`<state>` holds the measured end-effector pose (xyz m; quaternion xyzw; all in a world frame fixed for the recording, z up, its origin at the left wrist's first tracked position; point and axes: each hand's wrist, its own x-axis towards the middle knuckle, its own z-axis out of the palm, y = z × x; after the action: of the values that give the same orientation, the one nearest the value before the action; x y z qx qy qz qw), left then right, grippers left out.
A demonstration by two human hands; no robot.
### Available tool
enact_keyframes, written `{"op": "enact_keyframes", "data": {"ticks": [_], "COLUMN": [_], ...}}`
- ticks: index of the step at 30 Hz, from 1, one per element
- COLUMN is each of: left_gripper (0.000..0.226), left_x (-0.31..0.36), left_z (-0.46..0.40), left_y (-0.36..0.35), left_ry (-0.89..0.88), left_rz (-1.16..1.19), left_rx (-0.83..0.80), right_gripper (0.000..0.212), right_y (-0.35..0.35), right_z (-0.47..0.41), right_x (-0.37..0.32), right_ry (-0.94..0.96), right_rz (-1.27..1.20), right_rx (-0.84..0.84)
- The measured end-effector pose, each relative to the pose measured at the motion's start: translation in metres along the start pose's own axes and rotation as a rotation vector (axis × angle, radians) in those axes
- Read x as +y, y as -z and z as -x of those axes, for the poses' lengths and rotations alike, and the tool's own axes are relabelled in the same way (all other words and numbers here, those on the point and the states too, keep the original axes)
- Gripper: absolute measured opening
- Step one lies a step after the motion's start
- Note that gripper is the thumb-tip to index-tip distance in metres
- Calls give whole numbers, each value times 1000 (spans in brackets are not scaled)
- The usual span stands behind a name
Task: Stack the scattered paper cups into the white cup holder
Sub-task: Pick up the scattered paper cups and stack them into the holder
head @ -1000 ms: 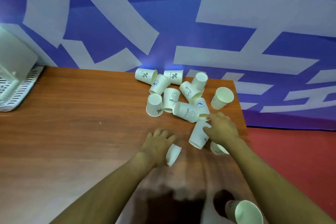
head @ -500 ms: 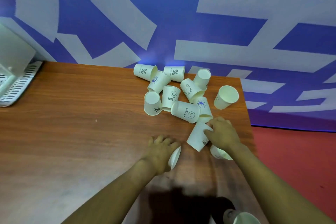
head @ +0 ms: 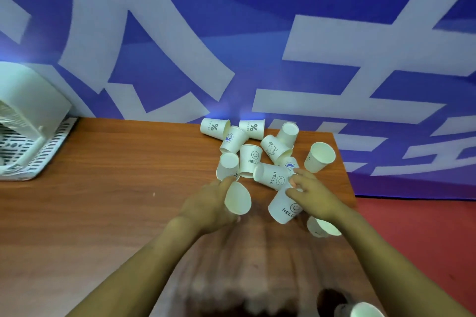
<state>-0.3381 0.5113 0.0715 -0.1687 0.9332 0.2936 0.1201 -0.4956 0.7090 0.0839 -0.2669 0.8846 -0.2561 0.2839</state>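
A blue wall banner point(head: 180, 20) with broad white strokes backs my wooden table point(head: 90, 213). At nine o'clock, at the table's far left edge, stands the white cup holder point(head: 28, 121), well apart from everything else. My left hand point(head: 206, 207) is wrapped around one paper cup point(head: 237, 199), whose open mouth is turned toward me. Just beyond it, toward twelve o'clock, the scattered cups point(head: 257, 152) lie in a pile, some upright, some tipped over. My right hand point(head: 313, 194) rests fingers-down on a tilted "HELLO" cup point(head: 284, 207); whether it truly grips I cannot tell. Under that wrist, at four o'clock, another cup point(head: 322, 228) lies on its side.
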Motion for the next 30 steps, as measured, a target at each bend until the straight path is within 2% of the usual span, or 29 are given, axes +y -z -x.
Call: {"op": "enact_keyframes", "data": {"ticks": [3, 10, 15, 18, 25, 30], "left_gripper": [83, 79, 76, 81, 69, 74], "left_x": [-22, -103, -187, -222, -258, -287], "left_z": [13, 62, 102, 120, 140, 150], "left_y": [23, 99, 144, 165, 180, 189], "left_ry": [-39, -111, -59, -28, 64, 177], "left_rz": [35, 78, 94, 92, 98, 59], "left_rx": [51, 152, 219, 241, 274, 336], "right_gripper": [13, 33, 64, 71, 85, 77], "right_y": [-8, -69, -127, -156, -186, -207], "right_z": [11, 29, 21, 19, 1, -16], "right_x": [-35, -151, -241, -281, -326, -340], "right_ry": [1, 33, 117, 178, 231, 248], "right_rz": [5, -31, -3, 41, 39, 17], "right_rx": [29, 151, 152, 127, 150, 127]}}
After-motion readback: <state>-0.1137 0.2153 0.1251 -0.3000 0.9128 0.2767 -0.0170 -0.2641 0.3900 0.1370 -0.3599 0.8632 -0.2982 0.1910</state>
